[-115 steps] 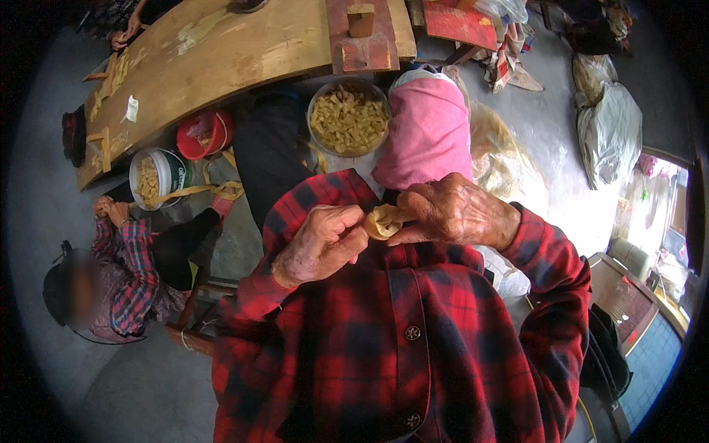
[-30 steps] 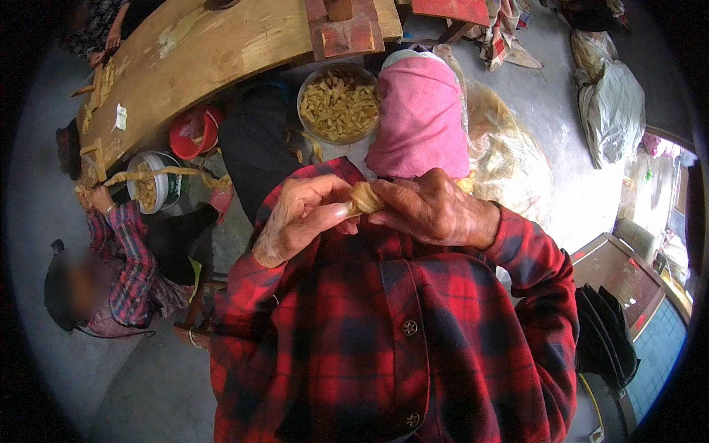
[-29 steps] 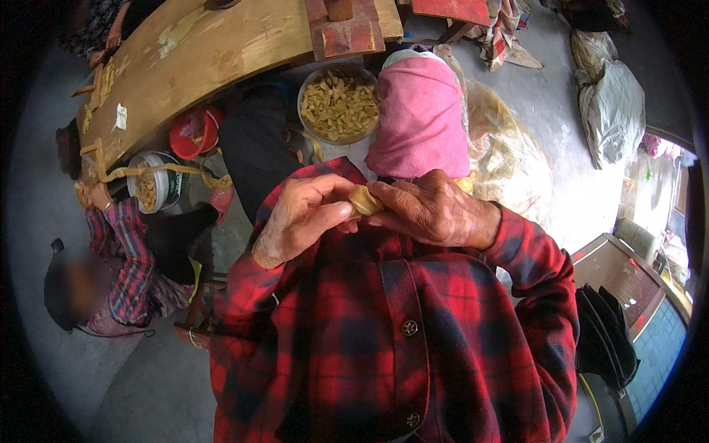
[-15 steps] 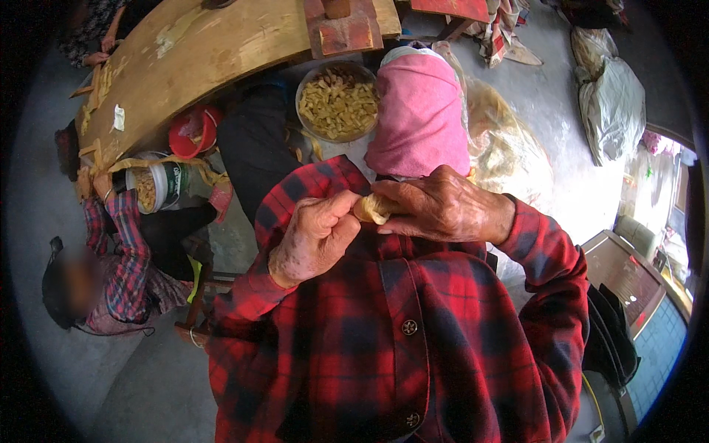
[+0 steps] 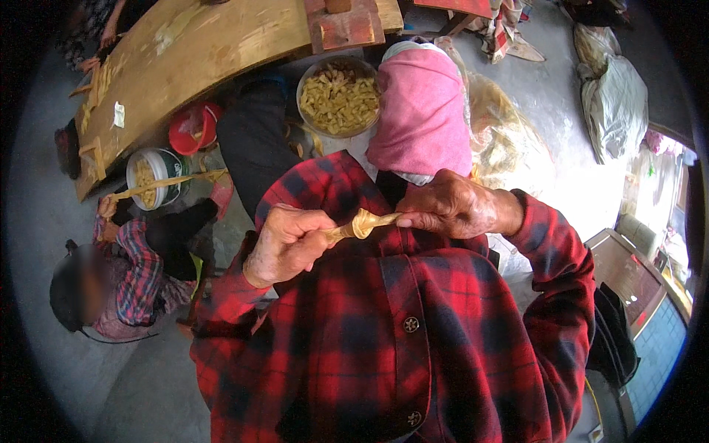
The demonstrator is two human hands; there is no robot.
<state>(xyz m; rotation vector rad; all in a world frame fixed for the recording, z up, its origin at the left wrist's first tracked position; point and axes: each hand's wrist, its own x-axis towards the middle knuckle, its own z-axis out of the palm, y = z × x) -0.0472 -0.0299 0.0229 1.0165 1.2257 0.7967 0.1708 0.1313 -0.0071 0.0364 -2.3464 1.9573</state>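
A pale yellow strip that looks like bean curd skin (image 5: pixel 362 224) is stretched between my hands in front of my chest, with a knot in its middle. My left hand (image 5: pixel 289 244) closes its fingers on one end. At the other end, my right hand (image 5: pixel 450 210) pinches the thin tail between thumb and fingers. Past my hands, a pink cloth (image 5: pixel 422 111) covers my knee. Beside it on the left, a round metal basin (image 5: pixel 301 94) holds many yellow knotted pieces like this one.
A long wooden table (image 5: pixel 214 55) curves across the far left. A red bucket (image 5: pixel 183 136) and a white-and-green bucket (image 5: pixel 174 192) stand by it. A co-worker (image 5: pixel 133 269) sits at the left, holding a long yellow strip. Plastic bags (image 5: pixel 509 133) lie right of my knee.
My hands have drawn apart, and the strip between them now shows a tightened knot. The co-worker at the left has pulled a long strip out taut.
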